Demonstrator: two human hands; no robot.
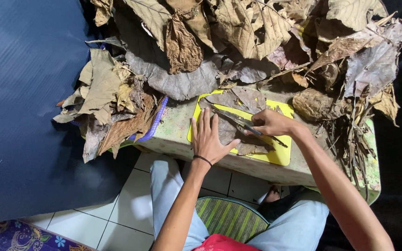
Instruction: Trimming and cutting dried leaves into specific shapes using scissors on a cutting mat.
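Observation:
My left hand (pixel 209 137) lies flat, fingers spread, pressing a dry grey-brown leaf (pixel 238 116) onto a yellow cutting board (pixel 282 155). My right hand (pixel 271 123) grips a knife (pixel 245 124) whose thin blade runs across the leaf toward the upper left. The board rests on a small pale green table (pixel 175 135). A black band circles my left wrist.
A big heap of dry leaves (pixel 238 42) covers the table's back. More leaves (pixel 110 107) hang over its left edge, on a purple tray rim (pixel 157 123). Stems (pixel 354 148) lie at the right. A dark blue mat (pixel 24 107) is to the left. White floor tiles lie below.

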